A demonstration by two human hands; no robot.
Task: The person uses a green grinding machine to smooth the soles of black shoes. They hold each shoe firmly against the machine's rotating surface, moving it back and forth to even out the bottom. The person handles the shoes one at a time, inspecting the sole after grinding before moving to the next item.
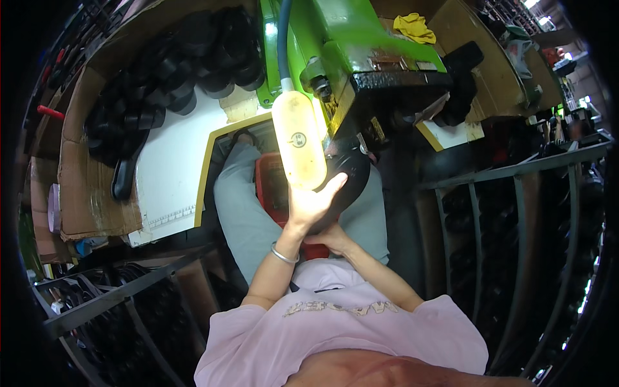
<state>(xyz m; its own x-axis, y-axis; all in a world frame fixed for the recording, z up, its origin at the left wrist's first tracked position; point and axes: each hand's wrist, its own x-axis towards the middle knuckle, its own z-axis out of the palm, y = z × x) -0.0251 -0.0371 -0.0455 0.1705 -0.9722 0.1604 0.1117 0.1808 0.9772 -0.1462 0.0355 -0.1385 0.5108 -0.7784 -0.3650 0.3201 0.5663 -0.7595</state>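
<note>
Both my hands are at a smooth black rounded piece point(353, 180) in front of the green machine point(361, 39); its exact kind I cannot make out. My left hand point(313, 205) lies on its near left side, thumb stretched along it, the fingers hidden beneath the yellow lamp point(298, 138). From below, my right hand point(330, 237) holds the near end, with its fingers mostly out of sight. The lamp's glare washes out part of the left hand. The piece's far end sits close to the machine's dark working head point(393, 90).
At the left, a cardboard box point(97, 213) holds a heap of black moulded parts point(174, 64) beside a white tabletop point(167, 155) with yellow edging. A second carton point(503, 77) stands right, near a yellow cloth point(414, 28). Metal racks point(516, 171) flank me. A red object point(271, 187) lies between my legs.
</note>
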